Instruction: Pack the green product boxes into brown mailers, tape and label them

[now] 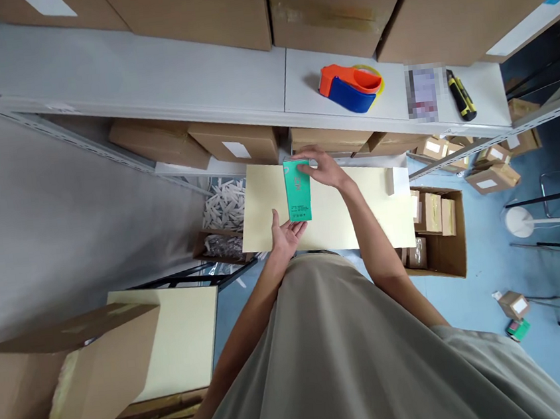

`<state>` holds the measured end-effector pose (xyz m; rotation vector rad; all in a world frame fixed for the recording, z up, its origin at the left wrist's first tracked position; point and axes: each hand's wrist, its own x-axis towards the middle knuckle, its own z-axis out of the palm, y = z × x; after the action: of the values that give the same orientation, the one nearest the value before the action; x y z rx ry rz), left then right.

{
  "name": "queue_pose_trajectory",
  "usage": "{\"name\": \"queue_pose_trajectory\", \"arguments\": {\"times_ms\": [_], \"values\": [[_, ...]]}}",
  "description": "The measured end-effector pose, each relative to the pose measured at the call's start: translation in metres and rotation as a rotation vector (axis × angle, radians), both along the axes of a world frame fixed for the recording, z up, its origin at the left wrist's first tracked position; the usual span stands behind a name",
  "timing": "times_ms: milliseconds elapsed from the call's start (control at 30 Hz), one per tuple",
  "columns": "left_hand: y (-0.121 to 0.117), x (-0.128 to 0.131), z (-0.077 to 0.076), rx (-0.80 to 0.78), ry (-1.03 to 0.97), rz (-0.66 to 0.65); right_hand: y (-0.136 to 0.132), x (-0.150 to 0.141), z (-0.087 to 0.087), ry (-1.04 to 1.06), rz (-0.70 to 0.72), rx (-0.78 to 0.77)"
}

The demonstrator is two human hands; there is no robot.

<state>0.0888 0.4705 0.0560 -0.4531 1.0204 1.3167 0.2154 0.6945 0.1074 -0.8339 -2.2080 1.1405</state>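
Observation:
A green box (299, 197) with printed text stands out over the pale yellow tabletop (336, 223). My right hand (323, 167) grips it at the upper end, with fingers over the top edge and thumb on the front. At the lower end is my left hand (287, 237), palm up, thumb stretched out to the side and fingers extended against the bottom edge. Part of those fingertips is hidden by the box. Toward the right end of the tabletop stands a small white box (398, 180).
On the shelf (170, 74) above lie an orange and blue tape dispenser (351, 88) and a yellow and black utility knife (461, 95). An open carton (455, 234) with smaller boxes stands at the right. White pieces (224, 205) fill a bin on the left.

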Motion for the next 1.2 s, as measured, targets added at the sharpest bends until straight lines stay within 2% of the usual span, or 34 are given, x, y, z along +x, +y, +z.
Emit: {"name": "queue_pose_trajectory", "arguments": {"times_ms": [167,433,633,767,933,1200], "values": [[0.006,0.002,-0.001,0.004,0.065,-0.035,0.004,0.001,0.001,-0.013,0.011,-0.031],[0.013,-0.009,0.001,0.001,0.124,0.041,-0.002,0.0,0.005,0.008,-0.183,-0.034],[0.012,-0.019,-0.003,-0.027,0.071,0.113,0.008,0.009,0.005,-0.007,-0.092,-0.047],[0.01,-0.017,-0.008,0.006,0.096,0.095,0.009,0.01,0.003,-0.022,-0.099,-0.081],[0.005,-0.014,-0.01,0.048,0.142,0.028,-0.001,0.005,0.002,-0.035,-0.181,-0.081],[0.005,-0.014,-0.007,0.015,0.1,0.054,0.004,0.006,0.008,-0.081,-0.071,-0.137]]}}
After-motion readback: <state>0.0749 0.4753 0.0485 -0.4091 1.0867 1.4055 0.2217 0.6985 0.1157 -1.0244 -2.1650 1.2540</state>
